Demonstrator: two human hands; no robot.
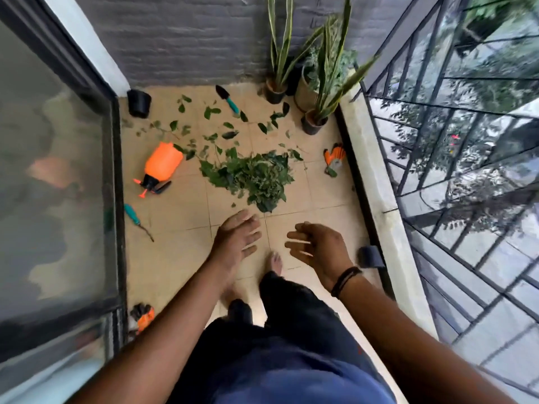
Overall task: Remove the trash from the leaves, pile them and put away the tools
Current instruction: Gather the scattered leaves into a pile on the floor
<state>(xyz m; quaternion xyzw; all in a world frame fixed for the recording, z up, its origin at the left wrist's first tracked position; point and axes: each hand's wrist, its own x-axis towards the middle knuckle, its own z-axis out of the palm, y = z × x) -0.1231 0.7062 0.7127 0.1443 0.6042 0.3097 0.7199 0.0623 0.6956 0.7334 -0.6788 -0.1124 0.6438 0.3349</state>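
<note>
A pile of green leaves (256, 177) lies mid-floor on the tiled balcony, with loose leaves (211, 112) scattered behind it toward the wall. My left hand (237, 239) and my right hand (316, 246) hover empty just in front of the pile, fingers relaxed and spread. An orange spray bottle (162, 164) lies on its side to the left. A teal-handled trowel (227, 102) lies near the back wall, and a teal-handled hand fork (137, 220) lies by the door track. One orange glove (334, 158) sits at the right kerb, another glove (143, 314) by the door.
Potted snake plants (315, 118) stand in the back right corner and an empty black pot (139, 102) in the back left. A glass sliding door (52, 170) bounds the left, a metal railing (452, 156) the right. My bare foot (275, 262) stands between my hands.
</note>
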